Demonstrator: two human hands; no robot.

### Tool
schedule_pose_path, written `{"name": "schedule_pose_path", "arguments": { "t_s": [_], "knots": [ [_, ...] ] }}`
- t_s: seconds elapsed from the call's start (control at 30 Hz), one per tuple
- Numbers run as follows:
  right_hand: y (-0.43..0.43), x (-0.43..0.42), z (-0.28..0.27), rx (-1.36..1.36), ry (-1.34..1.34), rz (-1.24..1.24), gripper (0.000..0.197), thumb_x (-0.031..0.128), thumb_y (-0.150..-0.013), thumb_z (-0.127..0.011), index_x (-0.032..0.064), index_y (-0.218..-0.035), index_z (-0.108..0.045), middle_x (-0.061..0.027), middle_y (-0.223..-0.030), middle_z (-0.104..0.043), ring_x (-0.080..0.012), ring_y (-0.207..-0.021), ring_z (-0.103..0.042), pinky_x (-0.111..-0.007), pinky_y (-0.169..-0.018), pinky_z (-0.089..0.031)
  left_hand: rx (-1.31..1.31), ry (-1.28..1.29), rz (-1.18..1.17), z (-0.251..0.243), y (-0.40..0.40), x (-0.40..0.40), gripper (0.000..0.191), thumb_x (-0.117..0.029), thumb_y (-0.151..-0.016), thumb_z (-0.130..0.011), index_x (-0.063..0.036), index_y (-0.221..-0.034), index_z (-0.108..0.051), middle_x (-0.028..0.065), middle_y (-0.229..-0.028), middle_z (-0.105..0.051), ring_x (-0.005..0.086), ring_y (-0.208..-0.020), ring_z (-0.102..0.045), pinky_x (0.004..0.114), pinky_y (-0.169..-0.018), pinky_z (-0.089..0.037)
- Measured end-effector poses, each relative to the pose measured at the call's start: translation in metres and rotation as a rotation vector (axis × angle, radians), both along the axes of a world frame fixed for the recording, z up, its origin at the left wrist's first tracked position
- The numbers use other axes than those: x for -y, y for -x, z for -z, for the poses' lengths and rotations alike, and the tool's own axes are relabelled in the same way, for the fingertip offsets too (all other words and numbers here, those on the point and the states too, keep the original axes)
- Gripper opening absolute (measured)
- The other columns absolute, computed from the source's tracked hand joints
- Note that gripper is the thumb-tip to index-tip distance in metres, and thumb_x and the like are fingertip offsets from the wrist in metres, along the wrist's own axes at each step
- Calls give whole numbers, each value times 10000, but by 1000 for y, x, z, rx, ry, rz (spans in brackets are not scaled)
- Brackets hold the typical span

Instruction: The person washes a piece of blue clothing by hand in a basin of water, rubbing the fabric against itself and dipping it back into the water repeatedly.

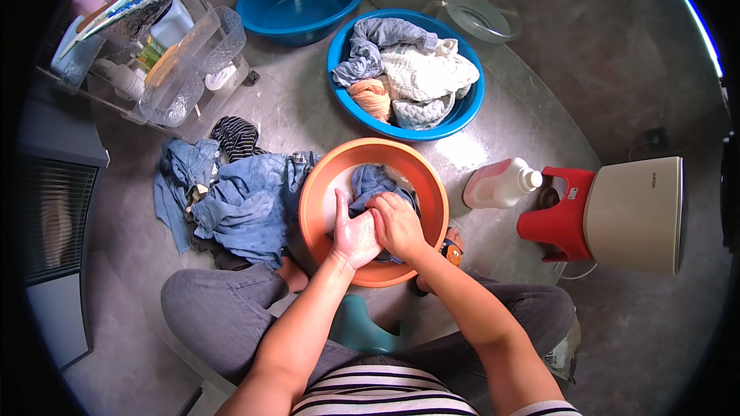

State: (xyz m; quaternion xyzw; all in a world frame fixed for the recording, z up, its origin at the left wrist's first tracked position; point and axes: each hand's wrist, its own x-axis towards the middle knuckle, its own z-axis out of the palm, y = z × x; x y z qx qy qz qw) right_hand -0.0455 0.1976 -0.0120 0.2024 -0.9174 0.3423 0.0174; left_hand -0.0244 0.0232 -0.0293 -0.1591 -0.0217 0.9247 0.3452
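An orange plastic basin stands on the floor between my feet, with wet blue cloth in it. Above the cloth, my left hand is palm up with the thumb spread, and the fingers of my right hand lie across it. Neither hand visibly holds a garment. Left of the basin lies a heap of light-blue denim clothes with a black striped cloth behind it. Beyond the basin, a blue basin holds white, grey and peach laundry.
A white jug stands to the right, near a red stool and a beige appliance. Behind are an empty blue basin and a clear tub. A rack with bottles and bins is at the upper left.
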Motion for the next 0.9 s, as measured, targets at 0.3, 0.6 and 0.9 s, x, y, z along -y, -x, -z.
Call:
{"name": "schedule_pose_path", "arguments": {
  "t_s": [0.3, 0.6, 0.9],
  "knots": [
    [20, -14, -9, 216, -137, -131, 598, 600, -1204, -830, 88, -897, -792, -218, -912, -834, -481, -994, -841, -639, -979, -663, -407, 618, 229, 40, -5, 24, 1301, -1164, -1129, -444, -53, -1773, -659, 61, -1655, -799, 155, -1579, -674, 449, -1339, -517],
    [6, -23, -12, -63, -19, -280, 392, 382, -1199, -816, 84, -1454, -834, -168, -1458, -831, -447, -1414, -777, -579, -1252, -575, -155, 351, 92, -26, -17, 7, 1384, -1120, -1167, -410, 44, -1908, -524, 168, -1820, -736, 270, -1709, -702, 440, -1453, -534],
    [53, -35, 11, 698, 43, -109, 512, 525, -1254, -775, 45, -1164, -930, -257, -1086, -921, -427, -1054, -921, -560, -1005, -694, -445, 698, 114, 60, -14, 34, 917, -611, -1248, -873, 68, -1827, -664, 148, -1824, -777, 269, -1701, -718, 433, -1460, -512]
  ]
}}
